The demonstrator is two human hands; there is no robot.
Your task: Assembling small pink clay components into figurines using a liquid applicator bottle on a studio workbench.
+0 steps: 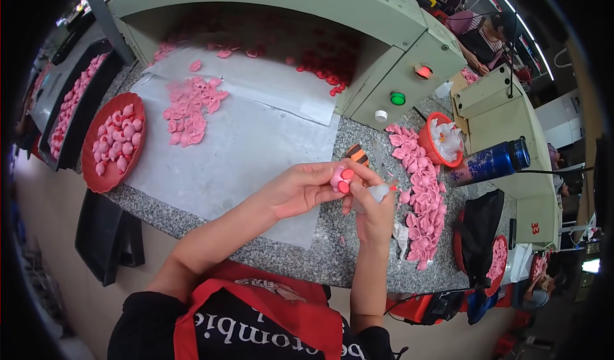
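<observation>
My left hand point(299, 187) pinches a small pink piece point(340, 178) with red spots, held above the granite worktop point(300, 258). My right hand point(373, 214) is closed around a small translucent squeeze bottle point(380, 192), whose tip sits right beside the pink piece. Both hands meet near the middle of the worktop, over the edge of a white paper sheet point(236, 149).
A heap of pink pieces point(422, 197) lies to the right, another pile point(190, 109) on the paper. A red plate point(112, 141) and a black tray point(75, 104) of pink pieces sit left. A red basket point(441, 141), a blue bottle point(489, 162) and a green machine point(409, 72) stand behind.
</observation>
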